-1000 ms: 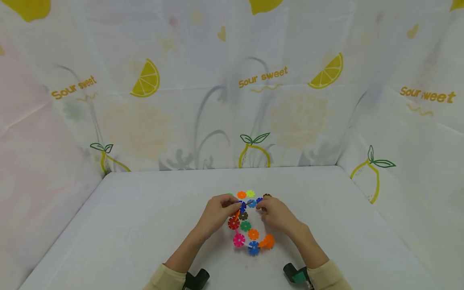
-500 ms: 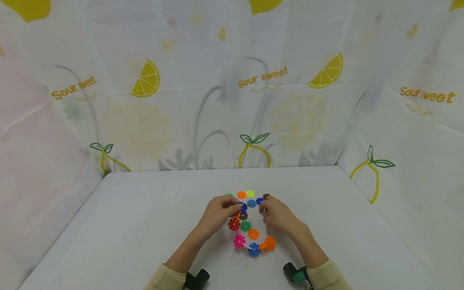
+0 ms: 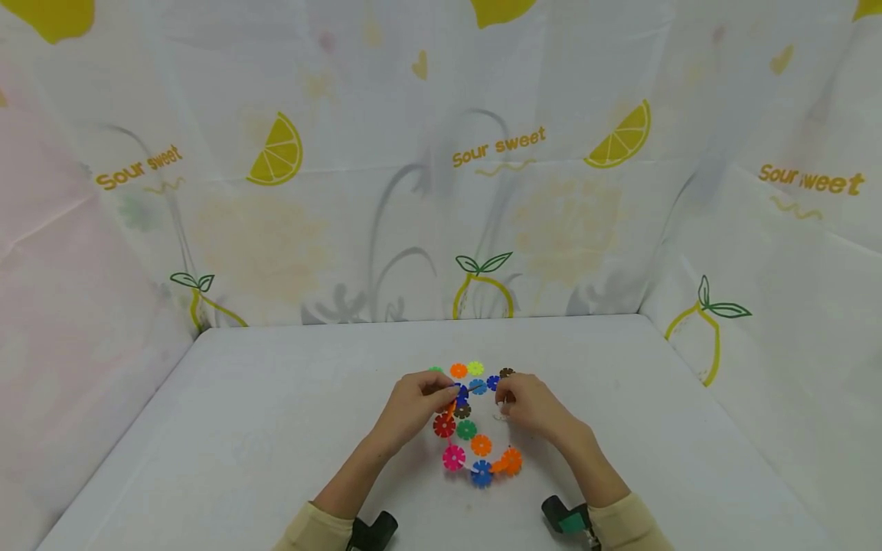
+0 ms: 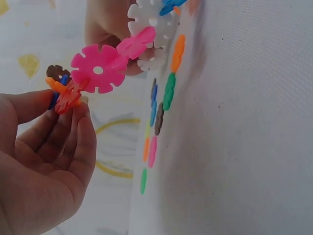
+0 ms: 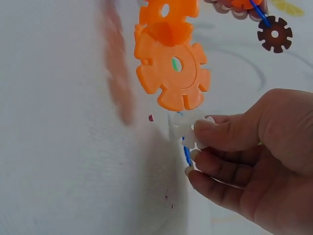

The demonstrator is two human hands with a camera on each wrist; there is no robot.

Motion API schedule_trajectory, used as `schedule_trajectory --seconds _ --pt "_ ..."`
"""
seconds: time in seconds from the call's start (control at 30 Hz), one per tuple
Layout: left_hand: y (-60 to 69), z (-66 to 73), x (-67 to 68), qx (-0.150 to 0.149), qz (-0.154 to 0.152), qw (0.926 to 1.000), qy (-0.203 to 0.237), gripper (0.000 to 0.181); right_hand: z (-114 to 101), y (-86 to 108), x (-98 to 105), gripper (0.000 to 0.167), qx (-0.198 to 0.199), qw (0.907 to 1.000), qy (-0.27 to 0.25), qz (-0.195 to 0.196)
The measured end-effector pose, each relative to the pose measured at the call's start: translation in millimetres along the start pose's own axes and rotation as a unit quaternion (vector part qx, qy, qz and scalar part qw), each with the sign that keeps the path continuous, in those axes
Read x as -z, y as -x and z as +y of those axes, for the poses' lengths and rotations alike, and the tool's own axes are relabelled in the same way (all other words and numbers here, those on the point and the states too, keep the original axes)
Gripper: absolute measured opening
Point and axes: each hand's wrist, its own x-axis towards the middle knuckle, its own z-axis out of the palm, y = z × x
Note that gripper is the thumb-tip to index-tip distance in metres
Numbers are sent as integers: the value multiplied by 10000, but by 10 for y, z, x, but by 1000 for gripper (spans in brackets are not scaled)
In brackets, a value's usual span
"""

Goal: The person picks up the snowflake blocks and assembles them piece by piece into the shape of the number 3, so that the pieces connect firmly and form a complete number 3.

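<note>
My left hand [image 3: 413, 405] pinches the upper end of a chain of slotted plastic snowflake discs, at a dark blue disc [image 3: 461, 394] joined to orange and brown ones. From there the chain hangs through a red disc [image 4: 69, 98], a pink disc [image 4: 98, 69], a blue disc [image 3: 482, 474] and orange discs [image 5: 173, 73] at its free end. Between thumb and fingers my right hand [image 5: 239, 156] holds a white snowflake disc [image 5: 185, 128], just beyond the orange end in the right wrist view. I cannot tell whether the white disc touches the chain.
Loose snowflake discs lie on the white table [image 3: 276, 428] around and behind the chain, among them a green disc [image 3: 466, 430], an orange disc [image 3: 481, 445] and a yellow disc [image 3: 475, 368]. A patterned curtain [image 3: 372, 229] closes off the table's back.
My right hand has shifted slightly to the right, and the white disc now shows below its fingers. The left hand stays in place, while the hanging chain has moved only a little.
</note>
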Motion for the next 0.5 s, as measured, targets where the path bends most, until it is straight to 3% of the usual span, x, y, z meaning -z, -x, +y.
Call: schedule_trajectory --seconds 0.2,0.5 --pt "-9 8 2 -6 59 10000 63 19 26 -7 82 5 235 9961 -830 -194" --pt "-13 3 3 -41 112 9999 59 20 16 8 229 11 772 9766 -1960 -437"
